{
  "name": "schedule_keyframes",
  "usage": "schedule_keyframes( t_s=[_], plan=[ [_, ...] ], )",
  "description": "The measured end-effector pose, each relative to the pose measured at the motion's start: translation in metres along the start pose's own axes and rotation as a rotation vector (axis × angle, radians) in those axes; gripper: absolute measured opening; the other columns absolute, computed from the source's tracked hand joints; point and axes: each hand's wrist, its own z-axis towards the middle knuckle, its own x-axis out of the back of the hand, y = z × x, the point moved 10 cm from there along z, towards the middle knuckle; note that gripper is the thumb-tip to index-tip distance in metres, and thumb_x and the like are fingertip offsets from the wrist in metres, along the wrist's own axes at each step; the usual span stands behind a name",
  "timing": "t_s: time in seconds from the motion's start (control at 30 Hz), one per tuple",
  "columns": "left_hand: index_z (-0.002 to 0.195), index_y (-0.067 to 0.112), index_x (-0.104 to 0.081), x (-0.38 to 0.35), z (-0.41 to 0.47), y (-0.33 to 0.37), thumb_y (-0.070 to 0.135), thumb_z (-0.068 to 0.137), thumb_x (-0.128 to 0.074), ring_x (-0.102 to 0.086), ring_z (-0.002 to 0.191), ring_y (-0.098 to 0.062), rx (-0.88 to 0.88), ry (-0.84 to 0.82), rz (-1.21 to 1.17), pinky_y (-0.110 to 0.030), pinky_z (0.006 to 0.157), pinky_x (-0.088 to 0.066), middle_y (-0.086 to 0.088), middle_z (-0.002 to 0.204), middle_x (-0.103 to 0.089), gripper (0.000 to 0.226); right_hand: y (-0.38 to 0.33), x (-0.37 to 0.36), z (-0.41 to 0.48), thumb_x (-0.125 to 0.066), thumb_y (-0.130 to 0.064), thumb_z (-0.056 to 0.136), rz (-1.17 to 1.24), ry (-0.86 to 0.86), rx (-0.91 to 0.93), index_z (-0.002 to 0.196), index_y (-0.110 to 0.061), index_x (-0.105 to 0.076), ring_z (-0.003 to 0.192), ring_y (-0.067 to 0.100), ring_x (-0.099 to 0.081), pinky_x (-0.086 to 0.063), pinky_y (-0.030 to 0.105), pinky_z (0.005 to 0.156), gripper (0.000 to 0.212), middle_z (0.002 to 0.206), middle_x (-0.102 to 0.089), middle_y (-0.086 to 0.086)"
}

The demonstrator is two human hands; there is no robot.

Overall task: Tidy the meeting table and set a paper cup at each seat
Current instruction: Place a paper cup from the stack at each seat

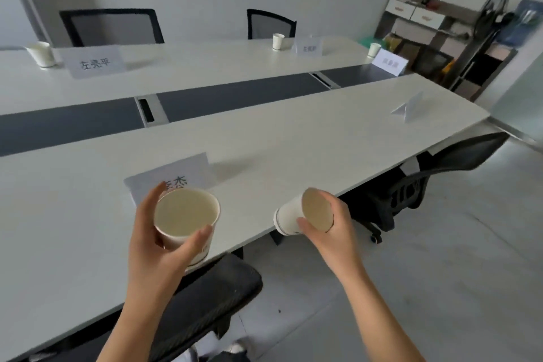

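1. Over the near edge of the long white meeting table (293, 138), a person held a paper cup in each bare hand.
2. At that edge, the left hand (158, 247) gripped an upright cup (188, 214), mouth toward the camera, thumb on the near wall and fingers curled around the far side, closed on it.
3. Just beyond that cup, a folded name card (173, 176) stood on the table, its printed characters partly hidden by the cup and fingers.
4. Farther right along the same edge, the right hand (332, 220) clasped a second cup (305, 211) tipped on its side, base pointing left, fingers wrapped tight around its rim end.
5. On the table's far side, three more cups stood upright: one at far left (41, 53) beside a name card (94, 61), one at the middle (278, 41) and one toward the right end (374, 49), each near a card.
6. Toward the table's right end on the near side, another folded card (410, 107) stood with no cup beside it.
7. Black mesh chairs (111, 27) sat behind the table's far side; another chair (440, 167) was tucked under its near right end.
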Motion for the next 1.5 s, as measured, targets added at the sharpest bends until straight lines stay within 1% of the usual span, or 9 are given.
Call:
schedule_keyframes(
  t_s=[0.1, 0.4, 0.57, 0.77, 0.93, 1.1, 1.3, 1.43, 1.5],
  plan=[
    [0.103, 0.066, -0.035, 0.017, 0.016, -0.015, 0.055, 0.042, -0.064, -0.055, 0.106, -0.038, 0.041, 0.086, 0.039, -0.049, 0.091, -0.046, 0.01, 0.117, -0.048, 0.068, 0.008, -0.029, 0.036, -0.074, -0.012, 0.069, -0.164, -0.057, 0.039, 0.119, -0.018, -0.051, 0.115, 0.015, -0.043, -0.036, 0.021, 0.093, 0.055, 0.117, -0.047, -0.007],
    [0.099, 0.067, -0.035, 0.051, 0.019, -0.051, 0.055, 0.04, -0.063, -0.053, 0.11, -0.033, 0.206, 0.279, 0.063, -0.037, 0.091, -0.041, -0.018, 0.12, -0.055, 0.067, 0.044, -0.102, 0.081, -0.068, -0.01, 0.072, -0.223, -0.233, -0.015, 0.133, -0.018, -0.036, 0.124, 0.022, -0.034, -0.035, 0.035, 0.103, 0.07, 0.136, -0.036, 0.007],
    [0.102, 0.06, -0.032, 0.063, 0.014, -0.057, 0.036, 0.05, -0.069, -0.05, 0.104, -0.024, 0.217, 0.38, 0.07, -0.035, 0.088, -0.041, 0.001, 0.116, -0.048, 0.069, 0.049, -0.14, 0.107, -0.067, -0.008, 0.07, -0.268, -0.299, 0.013, 0.133, -0.015, -0.037, 0.122, 0.027, -0.035, -0.037, 0.041, 0.102, 0.07, 0.134, -0.039, 0.012],
    [0.12, 0.037, -0.035, 0.074, 0.007, -0.068, 0.009, 0.069, -0.077, -0.045, 0.101, -0.016, 0.233, 0.493, 0.105, -0.015, 0.073, -0.035, 0.002, 0.115, -0.045, 0.071, 0.052, -0.173, 0.132, -0.068, -0.011, 0.071, -0.342, -0.403, 0.04, 0.132, -0.014, -0.037, 0.121, 0.03, -0.036, -0.038, 0.037, 0.095, 0.068, 0.133, -0.039, 0.016],
    [0.128, 0.032, -0.037, 0.079, 0.007, -0.074, 0.022, 0.062, -0.079, -0.046, 0.102, -0.016, 0.252, 0.521, 0.105, -0.013, 0.073, -0.035, 0.004, 0.116, -0.045, 0.079, 0.059, -0.179, 0.146, -0.067, -0.014, 0.073, -0.403, -0.394, 0.016, 0.132, -0.015, -0.037, 0.12, 0.033, -0.037, -0.038, 0.035, 0.091, 0.066, 0.134, -0.037, 0.016],
    [0.132, 0.025, -0.037, 0.074, 0.01, -0.073, 0.005, 0.07, -0.075, -0.045, 0.098, -0.013, 0.238, 0.501, 0.151, -0.009, 0.071, -0.035, 0.005, 0.112, -0.045, 0.075, 0.063, -0.186, 0.146, -0.066, -0.016, 0.075, -0.446, -0.398, 0.031, 0.132, -0.016, -0.037, 0.121, 0.035, -0.036, -0.04, 0.035, 0.089, 0.064, 0.138, -0.032, 0.018],
    [0.115, 0.053, -0.033, 0.061, 0.015, -0.069, 0.016, 0.056, -0.084, -0.046, 0.088, 0.027, 0.146, 0.398, 0.123, 0.004, 0.067, -0.039, 0.039, 0.1, -0.049, 0.086, 0.03, -0.175, 0.131, -0.069, -0.03, 0.075, -0.541, -0.304, 0.193, 0.131, -0.012, -0.041, 0.135, 0.038, -0.017, -0.032, 0.047, 0.102, 0.065, 0.147, -0.02, 0.023],
    [0.109, 0.074, -0.027, 0.037, 0.022, -0.064, 0.047, 0.043, -0.085, -0.044, 0.101, 0.024, 0.137, 0.245, 0.18, -0.027, 0.091, -0.047, 0.052, 0.108, -0.044, 0.092, -0.01, -0.165, 0.106, -0.059, -0.038, 0.08, -0.272, -0.414, 0.171, 0.123, -0.01, -0.05, 0.131, 0.025, -0.029, -0.028, 0.032, 0.103, 0.052, 0.137, -0.038, 0.011],
    [0.111, 0.075, -0.025, 0.02, 0.027, -0.06, 0.072, 0.034, -0.073, -0.044, 0.104, 0.024, 0.123, 0.188, 0.191, -0.013, 0.093, -0.043, 0.052, 0.11, -0.044, 0.092, -0.023, -0.158, 0.093, -0.058, -0.032, 0.086, -0.077, -0.518, 0.084, 0.114, -0.014, -0.056, 0.12, 0.016, -0.044, -0.033, 0.022, 0.096, 0.033, 0.12, -0.05, 0.0]
  ],
)
